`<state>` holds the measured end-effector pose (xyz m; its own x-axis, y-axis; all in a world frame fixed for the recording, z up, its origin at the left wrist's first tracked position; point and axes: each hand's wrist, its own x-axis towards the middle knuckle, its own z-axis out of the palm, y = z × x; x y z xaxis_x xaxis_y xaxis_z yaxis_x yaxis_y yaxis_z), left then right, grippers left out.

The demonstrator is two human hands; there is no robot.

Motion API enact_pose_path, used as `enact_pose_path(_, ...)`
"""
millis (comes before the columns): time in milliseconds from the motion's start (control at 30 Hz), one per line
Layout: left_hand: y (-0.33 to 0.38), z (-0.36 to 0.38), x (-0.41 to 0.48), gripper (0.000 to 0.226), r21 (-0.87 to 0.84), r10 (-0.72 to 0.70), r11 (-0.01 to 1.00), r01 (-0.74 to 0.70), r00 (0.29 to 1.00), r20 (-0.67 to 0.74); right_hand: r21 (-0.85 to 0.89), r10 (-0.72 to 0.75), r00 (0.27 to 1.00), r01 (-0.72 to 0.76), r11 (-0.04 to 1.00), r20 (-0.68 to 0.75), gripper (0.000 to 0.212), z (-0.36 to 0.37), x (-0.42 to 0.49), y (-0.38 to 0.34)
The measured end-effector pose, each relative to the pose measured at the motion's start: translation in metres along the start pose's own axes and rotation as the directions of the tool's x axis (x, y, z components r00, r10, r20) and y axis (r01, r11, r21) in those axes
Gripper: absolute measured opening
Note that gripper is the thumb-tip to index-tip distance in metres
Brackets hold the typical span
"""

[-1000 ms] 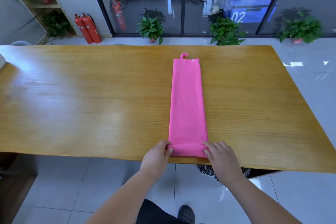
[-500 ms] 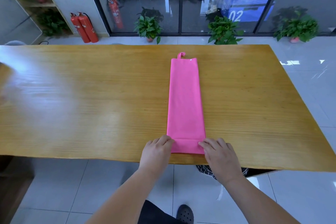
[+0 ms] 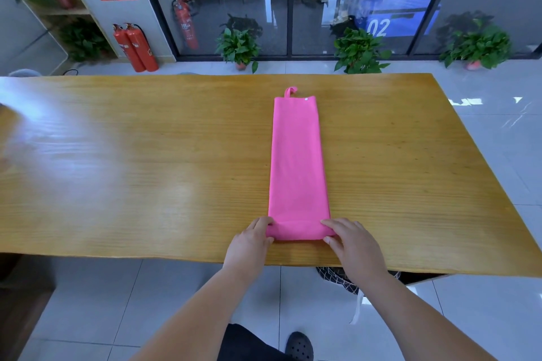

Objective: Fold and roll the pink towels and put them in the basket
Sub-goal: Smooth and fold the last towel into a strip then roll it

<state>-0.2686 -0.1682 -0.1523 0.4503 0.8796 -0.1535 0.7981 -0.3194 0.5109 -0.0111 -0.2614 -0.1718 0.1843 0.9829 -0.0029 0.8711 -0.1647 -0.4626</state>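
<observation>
Well, left grip: your left hand pinches the 9 o'clock end of the low roll, fingers curled over it, thumb at its near side.
Right grip: your right hand pinches the 3 o'clock end, fingers on top, thumb against the near side.
Towel: the pink towel lies as a narrow folded strip running from 6 to 12 o'clock, its 6 o'clock end rolled up between your hands.
Loop: a hanging loop sticks out at the 12 o'clock end.
Worktop: the wooden worktop carries the strip right of its middle.
Basket: a dark mesh basket peeks from under the near edge at 5 o'clock, mostly hidden.
Floor beyond: potted plants at 12 o'clock, fire extinguishers at 10 o'clock.
</observation>
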Motion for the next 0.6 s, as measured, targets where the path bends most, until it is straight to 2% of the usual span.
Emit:
enact_pose_path(133,-0.009,0.005,-0.011,0.034,-0.02,0.0,1.0,0.001,1.0,0.019,0.088,0.031,0.999,-0.035,0.996,0.045,0.035,0.0,-0.013,0.005)
enact_pose_path(333,-0.012,0.01,-0.018,0.034,0.053,0.082,0.995,-0.083,0.997,0.009,-0.016,0.031,0.995,-0.03,0.999,0.097,0.042,0.007,-0.024,0.001)
enact_pose_path(400,-0.012,0.008,-0.014,0.033,0.109,0.084,0.991,-0.079,0.996,-0.038,-0.075,0.05,0.997,-0.046,0.996,0.051,0.039,0.009,-0.021,-0.001)
enact_pose_path(467,-0.008,0.004,-0.009,0.029,0.161,0.098,0.984,-0.077,0.988,-0.123,-0.105,0.059,0.997,-0.064,0.992,-0.055,0.036,0.007,-0.017,-0.004)
enact_pose_path(533,-0.003,0.001,-0.003,0.03,0.194,0.152,0.974,-0.113,0.968,-0.201,-0.179,-0.022,0.99,-0.004,0.984,-0.141,0.033,0.006,-0.012,-0.01)
enact_pose_path(600,-0.001,0.0,0.001,0.039,0.29,0.254,0.939,-0.186,0.943,-0.216,-0.273,-0.129,0.981,0.085,0.958,-0.146,0.033,0.005,-0.009,-0.014)
